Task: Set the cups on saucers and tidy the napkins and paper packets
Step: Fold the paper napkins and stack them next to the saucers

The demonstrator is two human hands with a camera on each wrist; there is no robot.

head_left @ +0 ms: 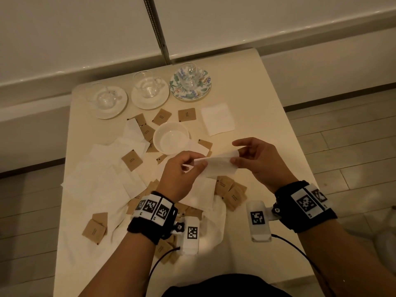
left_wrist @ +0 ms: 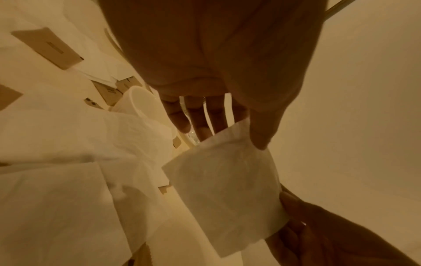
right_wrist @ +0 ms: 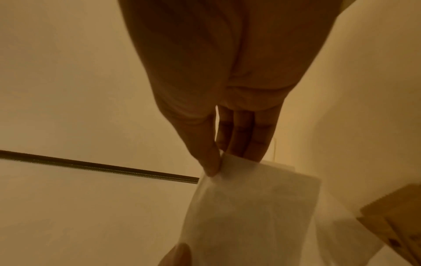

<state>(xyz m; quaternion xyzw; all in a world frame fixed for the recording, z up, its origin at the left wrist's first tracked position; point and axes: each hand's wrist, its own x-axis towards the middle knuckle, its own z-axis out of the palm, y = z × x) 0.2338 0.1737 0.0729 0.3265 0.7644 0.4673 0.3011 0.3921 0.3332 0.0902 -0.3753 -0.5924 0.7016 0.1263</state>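
One white napkin [head_left: 216,166], thin, folded, held above the table [head_left: 246,82] between both hands; left hand [head_left: 182,174] pinching its near-left end, right hand [head_left: 257,159] pinching its right edge with thumb against fingers [right_wrist: 246,136]. Beyond it: folded napkin [head_left: 217,118] lying flat and square, bare tabletop to its right up to the edge. Leftward: white bowl [head_left: 171,138], loose napkins [head_left: 102,174], scattered brown packets [head_left: 131,160]. Far edge: three glass cups [head_left: 147,85] on saucers [head_left: 190,82].
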